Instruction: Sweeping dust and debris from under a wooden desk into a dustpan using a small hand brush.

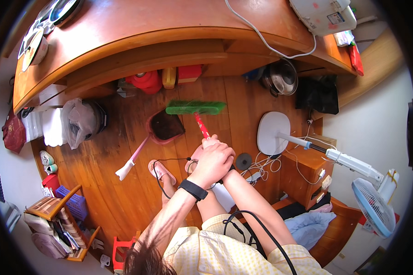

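A broom with a green head [196, 108] and a red patterned handle [202, 125] reaches away from my body over the wooden floor. Both hands are closed around the handle, one over the other. My left hand [212, 160] with the black wristband lies on top, while my right hand [210, 140] is mostly covered beneath it; which hand is which is read from crossed-looking forearms. Left of the broom, a pink dustpan [166, 128] with a dark inside rests on the floor, its long handle [139, 148] pointing back towards me.
A long wooden desk [141, 31] spans the front. Under it stand a red container [148, 81] and metal pots [283, 78]. A bagged bin [79, 118] is at left. Cables [268, 166], a fan base [273, 133] and a wooden cabinet [297, 172] stand at right.
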